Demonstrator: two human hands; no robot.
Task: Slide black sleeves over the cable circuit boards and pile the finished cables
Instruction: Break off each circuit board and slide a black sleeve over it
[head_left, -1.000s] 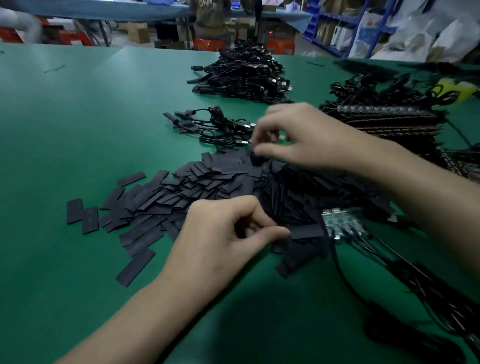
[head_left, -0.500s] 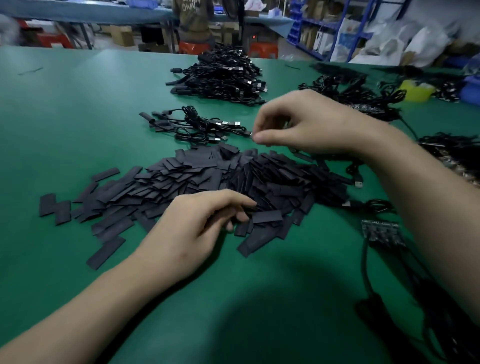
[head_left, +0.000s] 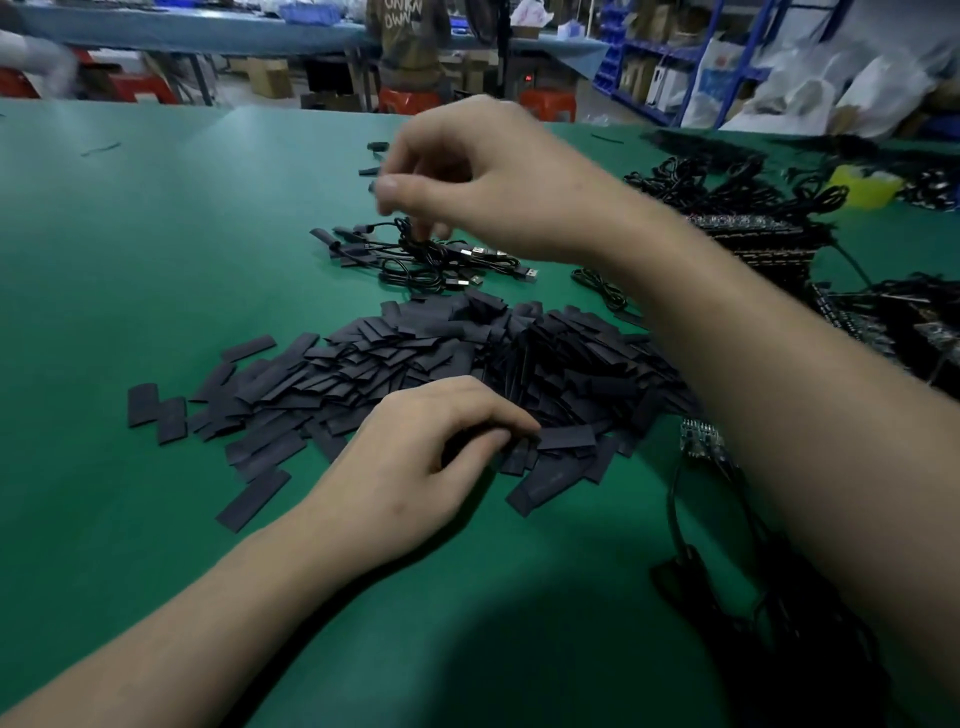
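The heap of flat black heat-shrink sleeves (head_left: 415, 358) is lying mid-tabletop; the small pile of sleeved black cables (head_left: 415, 260) is sitting just beyond it, toward the far edge. The left hand (head_left: 415, 467) is curling its fingers (head_left: 483, 415) round a sleeve at the heap's near side. The right hand (head_left: 498, 182) is hovering over the cables, its fingers blurred, so I cannot tell its grip. The sleeves are probably light, thin and floppy, best pinched by the long edges near an open end.

One left hand (head_left: 415, 457), one right hand (head_left: 498, 182), one sleeve pile (head_left: 415, 348), perhaps five finished cables (head_left: 415, 260).
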